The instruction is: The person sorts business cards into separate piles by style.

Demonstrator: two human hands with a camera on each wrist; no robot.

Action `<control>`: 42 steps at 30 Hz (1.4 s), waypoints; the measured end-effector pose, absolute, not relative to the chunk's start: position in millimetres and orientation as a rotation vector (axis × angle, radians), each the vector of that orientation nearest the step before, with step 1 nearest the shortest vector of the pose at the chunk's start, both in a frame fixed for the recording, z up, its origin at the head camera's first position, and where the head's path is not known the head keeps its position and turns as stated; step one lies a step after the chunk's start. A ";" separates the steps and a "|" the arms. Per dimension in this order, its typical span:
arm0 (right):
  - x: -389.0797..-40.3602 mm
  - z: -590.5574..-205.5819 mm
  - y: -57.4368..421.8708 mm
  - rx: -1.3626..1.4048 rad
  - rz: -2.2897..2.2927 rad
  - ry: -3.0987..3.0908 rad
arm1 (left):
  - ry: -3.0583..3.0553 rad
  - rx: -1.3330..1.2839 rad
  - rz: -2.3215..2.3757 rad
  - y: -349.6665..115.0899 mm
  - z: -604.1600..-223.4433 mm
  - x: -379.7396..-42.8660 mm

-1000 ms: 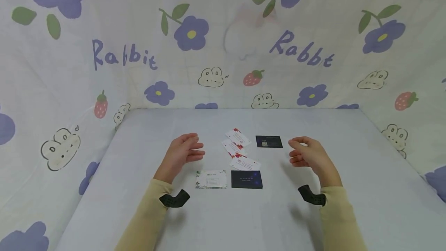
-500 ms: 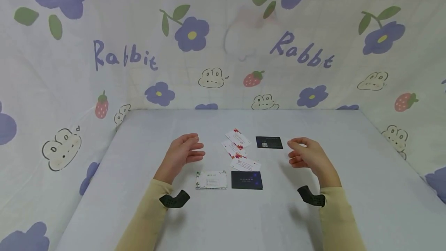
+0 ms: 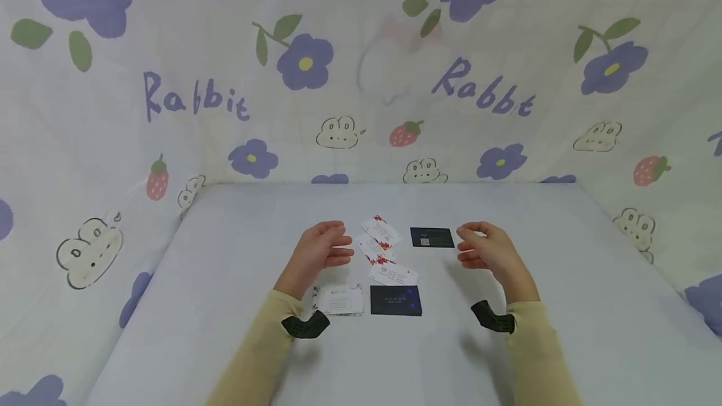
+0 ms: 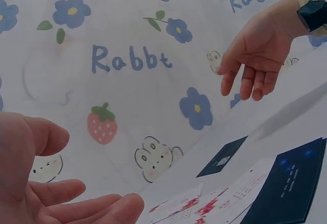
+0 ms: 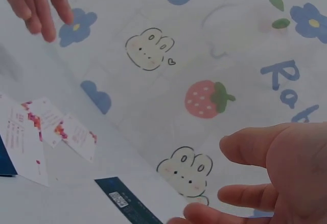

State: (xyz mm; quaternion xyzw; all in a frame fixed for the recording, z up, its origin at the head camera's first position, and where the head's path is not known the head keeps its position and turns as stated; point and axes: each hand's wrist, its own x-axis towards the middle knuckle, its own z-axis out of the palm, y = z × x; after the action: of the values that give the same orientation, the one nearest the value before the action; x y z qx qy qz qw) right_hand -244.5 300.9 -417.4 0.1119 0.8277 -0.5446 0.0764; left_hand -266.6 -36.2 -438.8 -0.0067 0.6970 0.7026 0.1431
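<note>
Three red-printed cards [image 3: 393, 274] between hands [image 3: 323, 248] [image 3: 489, 249], white table [image 3: 361, 362], flowered cloth [image 3: 350, 96] behind

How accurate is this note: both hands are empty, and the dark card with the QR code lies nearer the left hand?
One slip: in the head view the dark card with the QR code lies nearer the right hand, not the left hand. Both hands are empty.

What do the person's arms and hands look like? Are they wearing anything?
Yes: long, plain, pale yellow sleeves. Two dark, bent pieces are worn too, one on each side. The left hand and right hand have no gloves.
</note>
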 end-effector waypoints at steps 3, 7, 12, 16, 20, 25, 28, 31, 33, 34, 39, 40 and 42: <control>-252.9 -424.6 299.8 0.373 -1.625 2.501 | 1.972 -0.006 2.014 -13.0 -445.1 -274.9; -263.2 -432.2 300.1 0.427 -1.651 2.488 | 1.912 0.015 2.001 23.4 -453.7 -284.2; -274.5 -438.4 303.1 0.446 -1.743 2.437 | 1.844 0.030 2.030 64.2 -463.4 -293.8; -276.1 -445.6 302.0 0.434 -1.772 2.390 | 1.745 0.012 2.080 80.6 -472.8 -296.3; -277.7 -450.7 302.6 0.429 -1.807 2.343 | 1.653 0.014 2.114 86.9 -476.8 -295.1; -279.0 -450.2 307.2 0.405 -1.839 2.316 | 1.515 0.043 2.169 94.6 -477.6 -298.1; -280.1 -449.4 309.5 0.381 -1.862 2.276 | 1.467 0.047 2.188 98.0 -477.7 -300.1; -281.0 -449.4 308.6 0.372 -1.897 2.216 | 1.438 0.018 2.196 98.5 -477.6 -300.2; -281.3 -448.9 307.7 0.388 -1.911 2.219 | 1.427 0.001 2.203 98.6 -476.4 -299.9; -281.4 -448.4 307.0 0.406 -1.912 2.236 | 1.428 -0.007 2.201 98.3 -475.6 -299.6; -281.4 -447.3 306.6 0.507 -1.896 2.314 | 1.444 -0.042 2.183 96.8 -471.5 -299.6; -281.3 -447.7 307.0 0.509 -1.897 2.304 | 1.438 -0.049 2.182 96.3 -471.1 -299.7; -281.2 -449.0 308.0 0.498 -1.901 2.271 | 1.410 -0.059 2.183 95.8 -470.7 -299.8</control>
State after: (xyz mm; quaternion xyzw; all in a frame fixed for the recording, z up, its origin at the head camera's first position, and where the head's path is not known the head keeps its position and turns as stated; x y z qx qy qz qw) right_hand -281.2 308.0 -449.0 0.1654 0.7544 -0.6314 0.0693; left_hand -299.8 95.8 -470.7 -0.0218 0.5225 0.8093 0.2677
